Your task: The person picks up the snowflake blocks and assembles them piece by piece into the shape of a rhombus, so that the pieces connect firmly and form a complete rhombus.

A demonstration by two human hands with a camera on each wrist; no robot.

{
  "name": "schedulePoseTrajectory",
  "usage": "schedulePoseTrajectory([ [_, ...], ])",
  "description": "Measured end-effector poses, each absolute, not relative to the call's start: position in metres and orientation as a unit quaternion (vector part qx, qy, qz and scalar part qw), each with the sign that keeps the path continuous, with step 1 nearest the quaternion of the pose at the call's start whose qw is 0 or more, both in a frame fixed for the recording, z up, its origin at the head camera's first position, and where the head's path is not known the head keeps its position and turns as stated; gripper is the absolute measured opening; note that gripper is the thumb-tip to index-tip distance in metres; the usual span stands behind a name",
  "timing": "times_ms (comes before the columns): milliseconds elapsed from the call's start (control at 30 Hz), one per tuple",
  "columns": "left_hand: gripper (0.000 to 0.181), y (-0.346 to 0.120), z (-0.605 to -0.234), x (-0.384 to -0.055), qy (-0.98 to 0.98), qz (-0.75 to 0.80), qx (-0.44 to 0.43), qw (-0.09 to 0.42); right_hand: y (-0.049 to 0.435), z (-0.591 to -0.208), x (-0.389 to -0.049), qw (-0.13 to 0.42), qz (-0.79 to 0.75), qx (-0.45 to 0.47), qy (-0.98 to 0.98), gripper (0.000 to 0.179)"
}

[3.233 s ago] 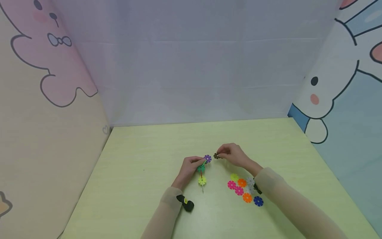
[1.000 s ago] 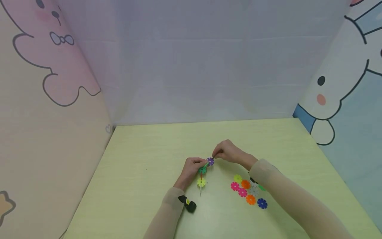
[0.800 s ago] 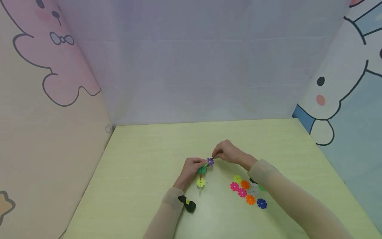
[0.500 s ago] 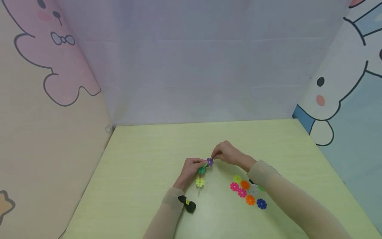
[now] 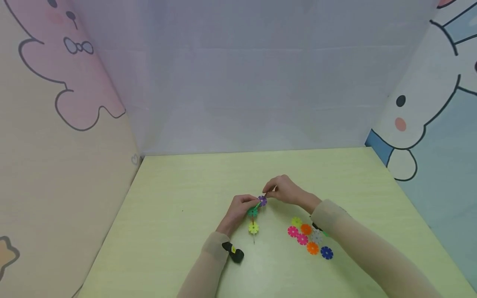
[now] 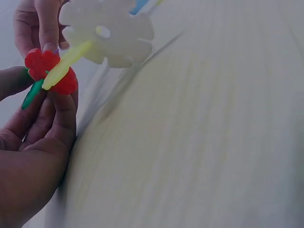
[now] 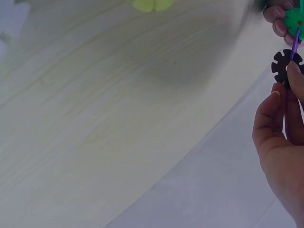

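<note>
My left hand [image 5: 238, 211] pinches a chain of slotted plastic snowflake discs near its upper end. Hanging down from it are a green disc [image 5: 252, 212], a red one [image 6: 42, 64] seen nearly edge-on, a yellow disc [image 5: 253, 227] and a whitish disc [image 6: 111, 33]. Past the fingertips of that hand, a purple disc [image 5: 262, 201] tops the chain. My right hand [image 5: 287, 190] pinches a dark brown disc [image 7: 281, 66] between thumb and fingers. In the right wrist view its slotted rim meets the purple disc's edge, beside another green disc [image 7: 294, 21].
Loose snowflake discs lie in a cluster on the pale yellow table [image 5: 179, 248], right of the chain: pink [image 5: 292, 231], orange [image 5: 312, 248], grey-white [image 5: 316, 236], yellow-green [image 5: 296, 222] and blue [image 5: 326, 253]. The right forearm partly covers a green one [image 5: 326, 234]. Cartoon-printed walls stand around.
The right hand has brought the dark disc leftward to the purple disc, where a gap showed earlier. Over the last second both hands stay nearly in place, and the chain's lower end sways slightly.
</note>
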State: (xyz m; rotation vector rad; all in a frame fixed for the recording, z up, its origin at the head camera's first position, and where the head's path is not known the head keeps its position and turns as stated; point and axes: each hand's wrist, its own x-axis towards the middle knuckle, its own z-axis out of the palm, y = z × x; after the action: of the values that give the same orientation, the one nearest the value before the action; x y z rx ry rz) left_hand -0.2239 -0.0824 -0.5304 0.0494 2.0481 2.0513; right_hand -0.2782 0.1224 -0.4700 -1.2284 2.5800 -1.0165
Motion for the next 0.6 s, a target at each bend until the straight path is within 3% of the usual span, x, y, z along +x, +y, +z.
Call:
schedulePoseTrajectory([
  [600, 0.025, -0.0812, -0.5367, -0.2293, 0.702, 0.700, 0.024, 0.127, 0.1286, -0.4707, -0.2751, 0.055, -0.358, -0.369, 0.856, 0.014],
])
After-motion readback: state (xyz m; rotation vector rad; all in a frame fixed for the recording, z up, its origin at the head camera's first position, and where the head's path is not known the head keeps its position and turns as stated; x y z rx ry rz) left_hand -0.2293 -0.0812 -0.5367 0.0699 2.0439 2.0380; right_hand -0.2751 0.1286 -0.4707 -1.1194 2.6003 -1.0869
